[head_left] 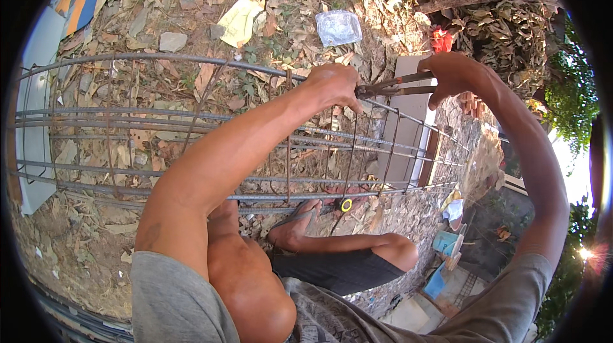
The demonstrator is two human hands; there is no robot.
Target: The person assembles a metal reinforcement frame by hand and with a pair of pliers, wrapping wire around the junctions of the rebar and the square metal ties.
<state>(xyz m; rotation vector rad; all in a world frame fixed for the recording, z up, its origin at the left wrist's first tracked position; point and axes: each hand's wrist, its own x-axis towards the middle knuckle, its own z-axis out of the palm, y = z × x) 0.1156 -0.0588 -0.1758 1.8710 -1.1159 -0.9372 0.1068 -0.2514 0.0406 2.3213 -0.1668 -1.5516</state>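
Note:
A long cage of steel rebar (313,197) with thin square stirrups lies across in front of me, raised on pale blocks. My left hand (333,85) is closed at the far top bar, its thumb beside the jaws of a pair of pincers (397,91). Its fingertips are partly hidden behind the bar. Away to the right, my right hand (454,77) grips the ends of the pincers' two handles, which stand slightly apart. The pincers' jaws meet the top bar by a stirrup; any tie wire there is too small to make out.
A grey block (403,123) supports the cage at right, a pale slab (37,151) at left. Under my legs lies a yellow-ringed tape roll or tape measure (346,205). Dry leaves, a yellow wrapper (242,21) and a clear plastic tray (338,28) litter the ground beyond.

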